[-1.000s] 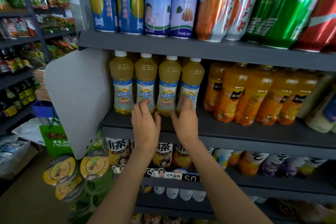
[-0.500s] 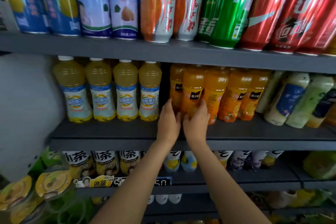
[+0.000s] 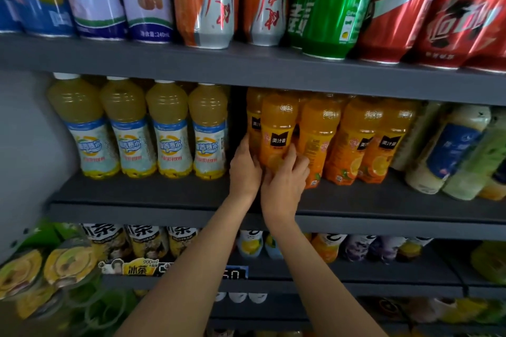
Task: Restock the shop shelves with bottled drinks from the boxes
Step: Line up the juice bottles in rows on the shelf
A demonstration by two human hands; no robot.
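Both hands have closed in: left hand (image 3: 244,169) and right hand (image 3: 284,183) now clasp the front orange juice bottle (image 3: 278,131), standing on the middle shelf (image 3: 164,194), just right of the yellow bottles (image 3: 137,128).

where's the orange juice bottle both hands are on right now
In the head view the orange juice bottle stands on the middle shelf near centre, leftmost of the front orange row, just right of the pale yellow bottles, with left hand and right hand holding its base.

both arms reaching up and forward, wrists nearly touching. left hand (image 3: 244,169) and right hand (image 3: 284,180) side by side, fingers lightly curled.
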